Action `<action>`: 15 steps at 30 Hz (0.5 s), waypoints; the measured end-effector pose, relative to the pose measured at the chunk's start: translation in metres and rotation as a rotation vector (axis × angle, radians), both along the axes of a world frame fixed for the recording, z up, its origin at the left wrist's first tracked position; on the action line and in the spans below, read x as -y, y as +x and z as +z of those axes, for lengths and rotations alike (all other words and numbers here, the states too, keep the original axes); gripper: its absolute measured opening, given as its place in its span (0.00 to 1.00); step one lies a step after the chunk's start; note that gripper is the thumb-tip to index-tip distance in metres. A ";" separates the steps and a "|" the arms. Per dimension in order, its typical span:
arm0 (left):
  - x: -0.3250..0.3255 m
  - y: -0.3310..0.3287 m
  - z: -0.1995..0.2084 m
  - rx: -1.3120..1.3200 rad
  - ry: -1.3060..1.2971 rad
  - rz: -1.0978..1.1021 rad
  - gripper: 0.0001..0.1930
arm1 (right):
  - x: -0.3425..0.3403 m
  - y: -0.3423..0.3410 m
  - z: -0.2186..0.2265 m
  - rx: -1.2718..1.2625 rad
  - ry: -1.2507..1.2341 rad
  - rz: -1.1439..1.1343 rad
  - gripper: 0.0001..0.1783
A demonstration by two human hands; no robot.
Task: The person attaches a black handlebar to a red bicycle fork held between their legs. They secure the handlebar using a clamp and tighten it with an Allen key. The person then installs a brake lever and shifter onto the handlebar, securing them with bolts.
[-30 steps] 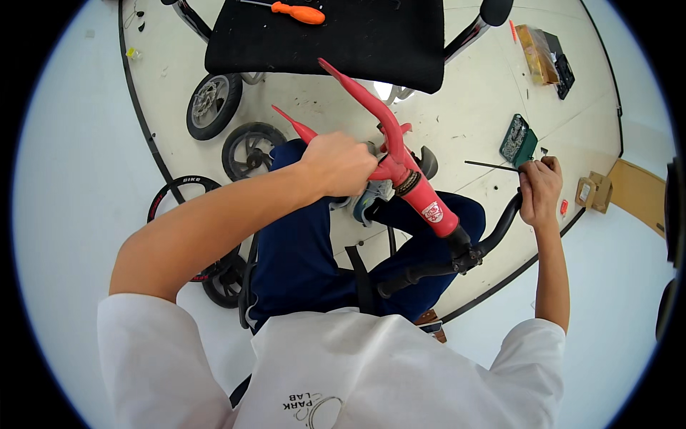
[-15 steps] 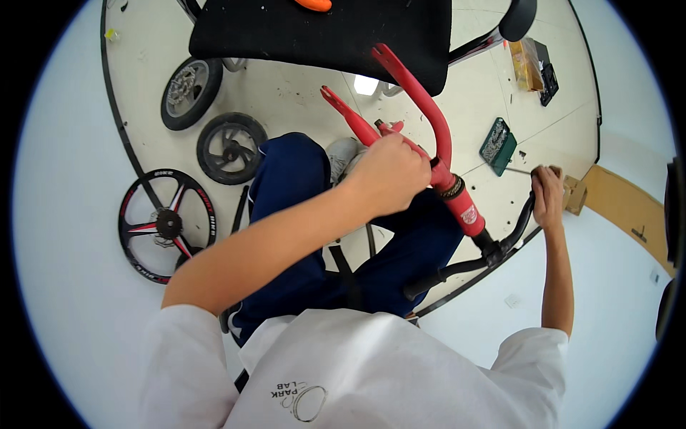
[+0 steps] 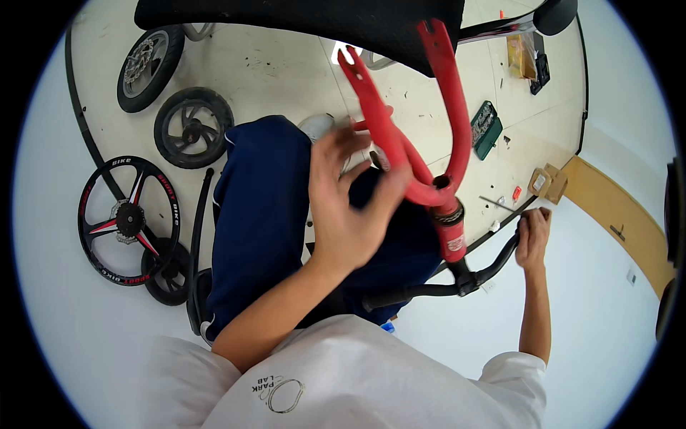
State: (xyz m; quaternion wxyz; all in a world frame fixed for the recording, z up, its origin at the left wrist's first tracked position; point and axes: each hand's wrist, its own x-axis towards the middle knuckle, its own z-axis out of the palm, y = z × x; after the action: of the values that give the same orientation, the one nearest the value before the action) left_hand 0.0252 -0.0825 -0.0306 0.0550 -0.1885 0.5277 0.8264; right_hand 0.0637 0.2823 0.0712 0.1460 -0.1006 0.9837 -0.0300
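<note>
A red bicycle fork (image 3: 457, 121) with a red head tube (image 3: 451, 242) and black handlebar (image 3: 418, 292) lies across my lap, prongs pointing away. My left hand (image 3: 354, 214) is beside the near prong, fingers spread and slightly blurred; the thumb overlaps the fork's edge and nothing shows in its grasp. Closed on the right end of the handlebar is my right hand (image 3: 532, 237). A thin metal shaft (image 3: 496, 204) sticks out from that same hand; its handle is hidden, so its exact kind is unclear.
A black chair seat (image 3: 300, 18) stands ahead. At left lie several wheels, among them a black-and-red one (image 3: 130, 220) and a small grey one (image 3: 193, 129). To the right are a green tool case (image 3: 487, 132), a cardboard box (image 3: 549, 183) and a yellow package (image 3: 522, 56).
My left hand has let go of the fork and opened, moving nearer to me. The fork prongs have swung more upright in view. My right hand keeps its grip and has shifted slightly lower.
</note>
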 end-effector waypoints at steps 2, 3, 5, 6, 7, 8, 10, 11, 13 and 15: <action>-0.011 -0.032 0.008 0.100 0.168 0.059 0.19 | 0.020 0.009 0.006 0.068 0.009 -0.029 0.05; -0.010 -0.037 0.010 0.223 0.299 0.054 0.18 | 0.029 0.011 0.007 0.071 -0.002 -0.017 0.05; -0.015 -0.044 0.010 0.324 0.373 0.049 0.19 | 0.060 -0.003 0.022 0.264 -0.107 -0.390 0.09; -0.022 -0.045 0.006 0.301 0.319 0.051 0.20 | 0.075 -0.015 0.022 0.291 -0.187 -0.552 0.11; -0.027 -0.046 0.004 0.276 0.263 0.053 0.21 | 0.089 -0.027 0.012 0.198 -0.487 -0.643 0.13; -0.028 -0.048 0.005 0.284 0.245 0.041 0.22 | 0.102 -0.043 -0.001 0.098 -0.783 -0.728 0.16; -0.028 -0.053 0.008 0.294 0.204 0.021 0.23 | 0.135 -0.092 -0.033 0.140 -0.982 -0.675 0.17; -0.026 -0.056 0.010 0.313 0.184 0.013 0.22 | 0.162 -0.116 -0.046 0.170 -1.072 -0.792 0.17; -0.028 -0.056 0.005 0.292 0.138 0.053 0.22 | 0.198 -0.140 -0.059 0.281 -1.226 -0.919 0.16; -0.024 -0.061 0.006 0.311 0.063 0.137 0.23 | 0.210 -0.147 -0.069 0.359 -1.247 -0.888 0.15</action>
State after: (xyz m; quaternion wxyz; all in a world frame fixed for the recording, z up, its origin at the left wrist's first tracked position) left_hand -0.0357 -0.0589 -0.0250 0.0857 -0.3479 0.4725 0.8052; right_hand -0.0829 0.0727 0.0026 0.1937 0.2450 0.6948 -0.6478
